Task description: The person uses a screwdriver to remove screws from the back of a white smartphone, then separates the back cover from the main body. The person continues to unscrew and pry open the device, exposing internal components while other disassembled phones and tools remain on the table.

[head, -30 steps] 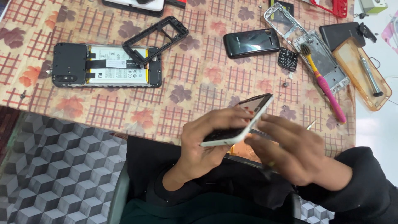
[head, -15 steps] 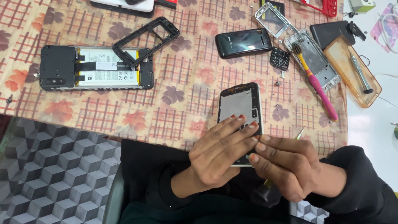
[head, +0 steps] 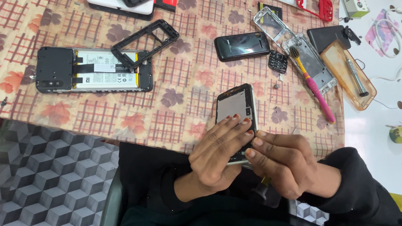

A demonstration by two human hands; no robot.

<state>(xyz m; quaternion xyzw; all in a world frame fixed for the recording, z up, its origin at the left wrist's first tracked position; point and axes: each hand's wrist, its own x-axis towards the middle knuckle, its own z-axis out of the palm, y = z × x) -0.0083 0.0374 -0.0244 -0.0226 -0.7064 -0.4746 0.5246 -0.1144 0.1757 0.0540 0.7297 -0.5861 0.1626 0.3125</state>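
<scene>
Both hands sit low in the centre of the frame, wrists coming up from black sleeves at the bottom edge. The left hand (head: 220, 152) lies flat over the lower half of a phone frame (head: 235, 111), fingers spread across its pale inner plate and pressing down on it. The right hand (head: 282, 161) curls in from the right, knuckles bent, fingertips pinching the frame's lower right edge, so both hands are gripping the one piece. The phone frame itself is a slim rectangle with a dark, shiny rim and a matte grey inside, tilted slightly, its top end resting over the desk (head: 180, 104) (a floral, checked cloth in browns and reds covers it).

Upper left of the frame: an opened smartphone (head: 92, 69) lies face down, its white battery exposed, a loose black plastic bezel (head: 144, 44) leaning across its right end. Upper centre sits a glossy black handset (head: 242, 46). To the right, a pink and yellow toothbrush (head: 314, 86) lies diagonally beside a bare metal chassis (head: 307, 58), and an amber translucent tray (head: 347, 73) holds a metal tool.
</scene>
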